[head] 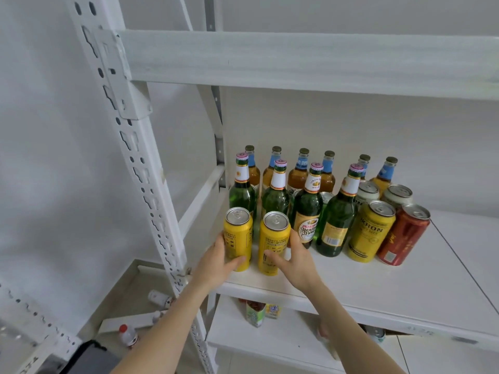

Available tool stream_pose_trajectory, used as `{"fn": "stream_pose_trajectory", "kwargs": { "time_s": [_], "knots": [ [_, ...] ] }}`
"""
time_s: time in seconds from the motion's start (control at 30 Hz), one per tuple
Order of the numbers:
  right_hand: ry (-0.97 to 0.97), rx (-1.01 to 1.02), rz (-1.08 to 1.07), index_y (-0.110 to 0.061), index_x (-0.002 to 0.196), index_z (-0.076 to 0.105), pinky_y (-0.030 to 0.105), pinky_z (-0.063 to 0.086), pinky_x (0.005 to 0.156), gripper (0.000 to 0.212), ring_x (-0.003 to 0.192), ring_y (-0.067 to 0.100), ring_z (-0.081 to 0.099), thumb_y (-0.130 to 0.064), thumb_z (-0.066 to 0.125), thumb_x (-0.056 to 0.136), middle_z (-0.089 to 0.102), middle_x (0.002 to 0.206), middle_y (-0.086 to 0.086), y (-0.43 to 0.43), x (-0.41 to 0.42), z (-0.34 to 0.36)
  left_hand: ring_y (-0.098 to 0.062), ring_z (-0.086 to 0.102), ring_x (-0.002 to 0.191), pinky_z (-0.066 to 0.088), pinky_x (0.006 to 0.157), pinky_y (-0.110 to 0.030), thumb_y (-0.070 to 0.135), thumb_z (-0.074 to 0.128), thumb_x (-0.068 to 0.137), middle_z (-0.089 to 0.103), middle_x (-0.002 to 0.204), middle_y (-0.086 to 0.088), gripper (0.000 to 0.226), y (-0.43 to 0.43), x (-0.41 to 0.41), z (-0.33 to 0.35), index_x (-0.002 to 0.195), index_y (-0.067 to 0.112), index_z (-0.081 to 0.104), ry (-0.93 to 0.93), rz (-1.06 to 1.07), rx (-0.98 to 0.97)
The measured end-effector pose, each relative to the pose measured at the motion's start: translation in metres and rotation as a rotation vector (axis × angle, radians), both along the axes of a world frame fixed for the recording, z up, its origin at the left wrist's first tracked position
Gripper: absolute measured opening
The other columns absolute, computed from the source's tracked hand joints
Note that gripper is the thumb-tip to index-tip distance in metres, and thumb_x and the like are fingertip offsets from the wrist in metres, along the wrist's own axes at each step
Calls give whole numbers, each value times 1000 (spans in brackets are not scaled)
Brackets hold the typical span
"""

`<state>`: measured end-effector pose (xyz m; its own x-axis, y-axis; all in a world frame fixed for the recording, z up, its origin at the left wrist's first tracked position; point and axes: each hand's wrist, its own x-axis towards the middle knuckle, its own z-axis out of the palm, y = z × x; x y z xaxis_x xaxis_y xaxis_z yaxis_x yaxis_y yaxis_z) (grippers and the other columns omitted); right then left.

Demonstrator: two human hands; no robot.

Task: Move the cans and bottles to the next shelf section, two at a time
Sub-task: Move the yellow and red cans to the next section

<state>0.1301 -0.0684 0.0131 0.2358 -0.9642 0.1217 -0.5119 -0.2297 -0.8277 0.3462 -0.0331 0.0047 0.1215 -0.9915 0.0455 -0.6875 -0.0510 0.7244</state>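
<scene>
Two yellow cans stand upright at the front left of the white shelf (378,287). My left hand (216,261) is wrapped around the left yellow can (239,233). My right hand (295,261) grips the right yellow can (272,238). Behind them stand several green bottles (306,209) and, further back, several amber bottles (298,175) with blue neck labels. To the right are another yellow can (371,230), a red can (402,234) and two pale cans (397,195).
A white perforated upright post (151,184) stands just left of the cans. A shelf beam (297,60) runs overhead. The lower shelf (256,336) holds a carton and small items. Small bottles (128,334) lie on the floor at the lower left.
</scene>
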Motion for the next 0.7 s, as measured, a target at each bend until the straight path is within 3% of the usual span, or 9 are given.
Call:
{"fn": "stream_pose_trajectory", "kwargs": {
  "time_s": [0.13,0.33,0.47,0.57,0.63,0.7],
  "knots": [
    [-181,137,38,-27,134,48,9,47,81,64,112,6,59,-33,81,80,64,120,-14,-10,2,4,-18,53,127,43,109,-43,41,83,72,54,140,3,86,-10,6,-2,143,29,35,321,-1,140],
    [-347,274,77,-32,124,55,18,49,82,57,98,-6,63,-24,85,76,69,114,-13,-25,4,5,-18,56,120,47,105,-43,22,92,63,60,126,5,90,-26,10,-3,138,28,42,494,68,222],
    [-418,321,79,-30,125,57,20,51,82,57,100,-2,65,-20,84,76,71,114,-10,-29,3,8,-13,61,111,52,88,-30,13,90,65,63,116,12,76,-26,8,0,124,36,47,577,60,206],
    [-474,383,79,-26,123,60,24,54,80,50,104,11,68,-22,80,78,73,111,-7,-27,1,9,-9,63,106,54,86,-32,20,90,66,64,114,14,72,-21,6,2,122,39,49,622,44,222],
    [-508,438,73,-25,119,61,21,54,71,40,101,12,69,-20,76,83,74,107,-7,-21,1,10,-14,63,110,54,94,-41,32,90,64,66,120,10,79,-14,5,0,130,37,48,646,29,247],
    [-522,494,63,-25,116,61,23,54,67,31,98,11,68,-22,71,87,73,107,-6,-13,1,10,-17,65,110,55,91,-42,39,89,63,67,122,7,80,-4,3,0,131,36,48,692,18,260]
  ]
}}
